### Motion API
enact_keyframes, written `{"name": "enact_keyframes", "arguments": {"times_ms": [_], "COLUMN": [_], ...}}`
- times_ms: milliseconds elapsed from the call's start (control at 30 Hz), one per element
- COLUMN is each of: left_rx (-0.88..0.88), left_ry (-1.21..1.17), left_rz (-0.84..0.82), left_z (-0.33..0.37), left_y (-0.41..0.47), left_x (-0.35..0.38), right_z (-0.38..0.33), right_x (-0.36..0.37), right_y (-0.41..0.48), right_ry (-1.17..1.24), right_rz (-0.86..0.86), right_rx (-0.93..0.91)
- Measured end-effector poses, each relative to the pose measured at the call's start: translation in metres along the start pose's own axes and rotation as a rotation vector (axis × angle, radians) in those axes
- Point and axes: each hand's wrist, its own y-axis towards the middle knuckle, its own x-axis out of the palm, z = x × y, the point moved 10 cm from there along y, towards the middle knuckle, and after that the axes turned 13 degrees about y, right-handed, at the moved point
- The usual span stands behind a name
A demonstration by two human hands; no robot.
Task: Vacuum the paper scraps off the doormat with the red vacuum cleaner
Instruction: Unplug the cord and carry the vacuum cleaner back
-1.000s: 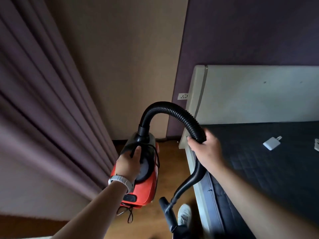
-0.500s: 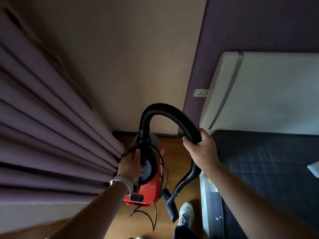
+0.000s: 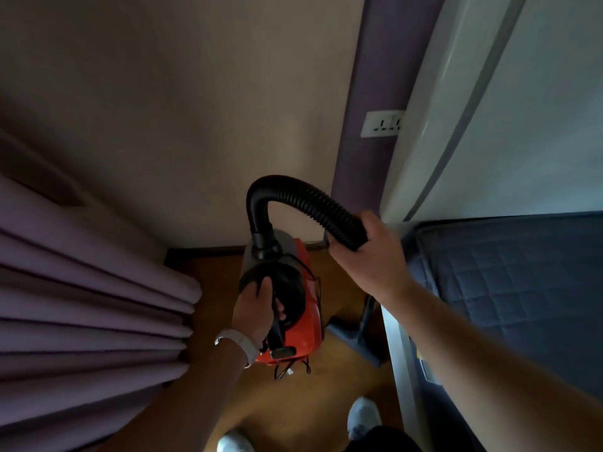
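I carry the red vacuum cleaner (image 3: 301, 324) above the wooden floor. My left hand (image 3: 256, 313) grips its black top handle; a pale watch sits on that wrist. A ribbed black hose (image 3: 303, 200) arcs up from the body and over to the right, where my right hand (image 3: 368, 252) is closed around it. Below that hand the tube drops to a dark floor nozzle (image 3: 354, 339) beside the bed. A loose black cord (image 3: 290, 370) dangles under the body. No doormat or paper scraps are in view.
Purple curtains (image 3: 81, 305) hang on the left. A bed with a dark quilted mattress (image 3: 509, 288) and pale headboard (image 3: 489, 125) fills the right. A wall socket (image 3: 381, 123) sits by the headboard. Wooden floor (image 3: 293, 406) forms a narrow strip between them; my white shoes (image 3: 363, 415) show below.
The view has swung left and closer to the corner; the bed has shifted toward the right edge. Both hands keep their hold, and the nozzle now hangs nearer the floor by the bed.
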Motion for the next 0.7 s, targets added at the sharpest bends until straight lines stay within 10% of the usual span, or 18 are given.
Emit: {"name": "enact_keyframes", "arguments": {"times_ms": [700], "left_rx": [0.078], "left_ry": [-0.233], "left_rz": [0.068], "left_z": [-0.186], "left_y": [0.232], "left_x": [0.126], "right_z": [0.381], "right_x": [0.113], "right_y": [0.066], "right_ry": [0.04], "right_rz": [0.031], "right_rx": [0.03]}}
